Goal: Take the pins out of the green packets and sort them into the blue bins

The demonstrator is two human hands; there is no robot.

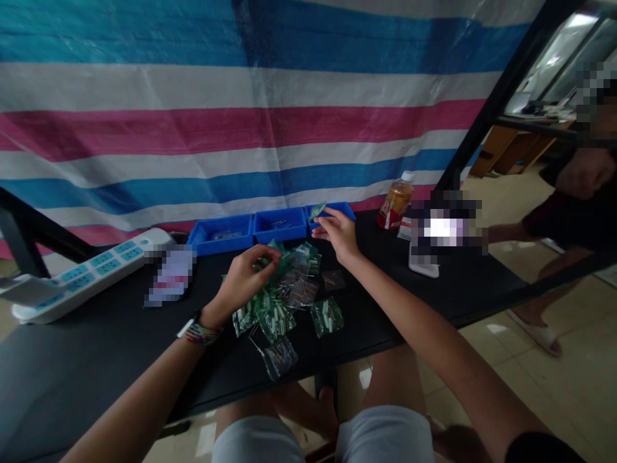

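My right hand (339, 235) is closed on a small green plastic bag (317, 210), holding it over the right blue bin (346, 209). Curled above a heap of small clear and green plastic bags (277, 315) is my left hand (247, 276), thumb and fingers pressed together; whatever they pinch cannot be made out. Bags in the heap contain white plugs and thin metal pieces. Apart from it, near the table edge, lie a bag with white pieces (328, 316) and a clear bag (281, 355). The middle blue bin (279, 225) has a few metal rods inside.
The left blue bin (220, 235) contains clear bags. A white power strip (96, 270) lies at the left on the black table (193, 360). A drink bottle (396, 200) and a lit phone-like device (443, 227) are at the right. Another person (573, 193) is beyond the table's right end.
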